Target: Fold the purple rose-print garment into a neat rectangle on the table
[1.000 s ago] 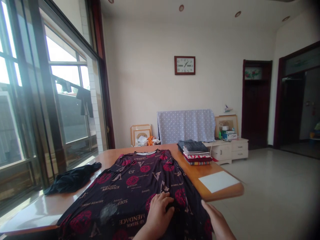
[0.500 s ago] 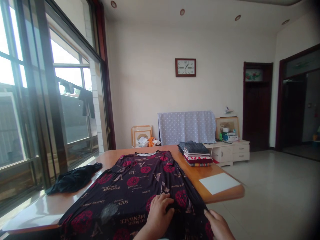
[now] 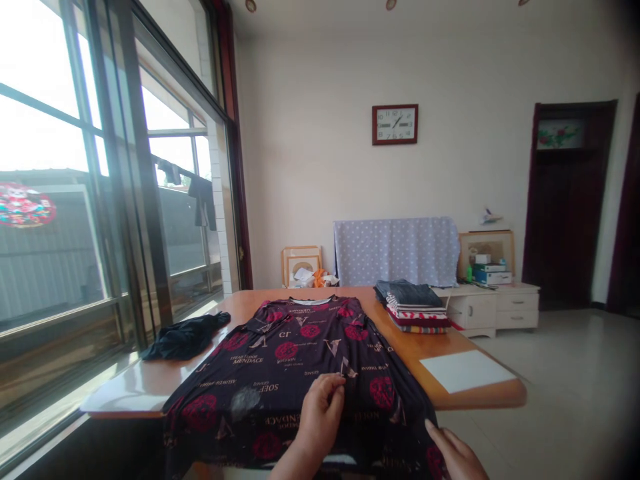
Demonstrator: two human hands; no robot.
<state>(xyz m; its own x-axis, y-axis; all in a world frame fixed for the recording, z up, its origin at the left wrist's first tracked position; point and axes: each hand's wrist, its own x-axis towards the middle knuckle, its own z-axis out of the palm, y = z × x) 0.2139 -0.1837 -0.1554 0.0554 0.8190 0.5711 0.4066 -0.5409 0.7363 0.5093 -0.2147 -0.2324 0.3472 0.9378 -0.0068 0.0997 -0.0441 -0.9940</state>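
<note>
A dark long garment, a patterned shirt (image 3: 285,363) with magenta roundels and pale lettering, lies spread over the table, its neckline at the far end. Its near part hangs over the front edge. My left hand (image 3: 320,413) is closed on the middle of the shirt, with thumb and fingers pinched together at the fabric. At the shirt's right side, my right hand (image 3: 456,452) grips the edge with the thumb on top; its other fingers are mostly hidden.
On the wooden table (image 3: 410,363) lie a crumpled black garment (image 3: 187,335) at left, a stack of folded clothes (image 3: 413,307) at back right and a white sheet (image 3: 465,371) near the right corner. Behind stand a white cabinet (image 3: 517,307) and a cloth-covered object (image 3: 397,252). Windows line the left.
My left hand's fingers have gone from spread on the shirt to closed together. My right hand stays at the shirt's right edge. The view has turned a little left.
</note>
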